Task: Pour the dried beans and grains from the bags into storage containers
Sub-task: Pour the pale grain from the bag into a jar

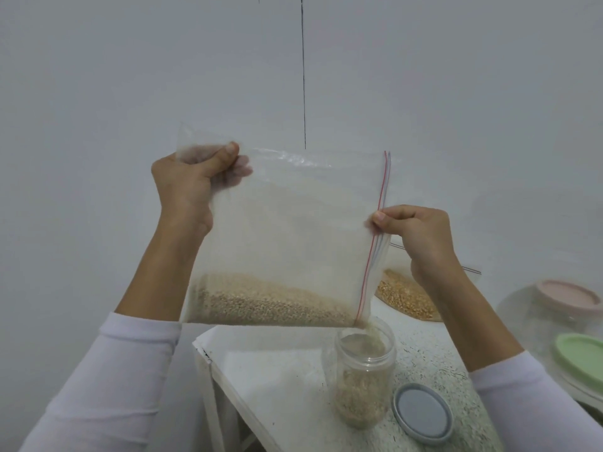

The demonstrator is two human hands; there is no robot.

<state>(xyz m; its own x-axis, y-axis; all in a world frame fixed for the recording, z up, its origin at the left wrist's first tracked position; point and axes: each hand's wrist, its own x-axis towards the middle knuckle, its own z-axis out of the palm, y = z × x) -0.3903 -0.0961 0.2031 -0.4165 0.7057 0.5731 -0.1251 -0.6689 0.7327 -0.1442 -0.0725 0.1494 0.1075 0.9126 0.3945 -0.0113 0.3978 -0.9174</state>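
A clear zip bag (287,230) with pale tan grain pooled along its lower edge is held sideways above the table. My left hand (189,187) grips its upper left corner. My right hand (414,233) pinches the red and blue zip edge on the right. Grain runs from the bag's lower right corner into an open clear plastic jar (363,376), which stands on the table and holds some grain. The jar's grey lid (423,414) lies flat just right of it.
A second zip bag of yellow kernels (404,296) lies at the back of the speckled white table (277,380). Clear containers with a pink lid (569,296) and a green lid (580,355) stand at the right. The table's left edge drops off near the jar.
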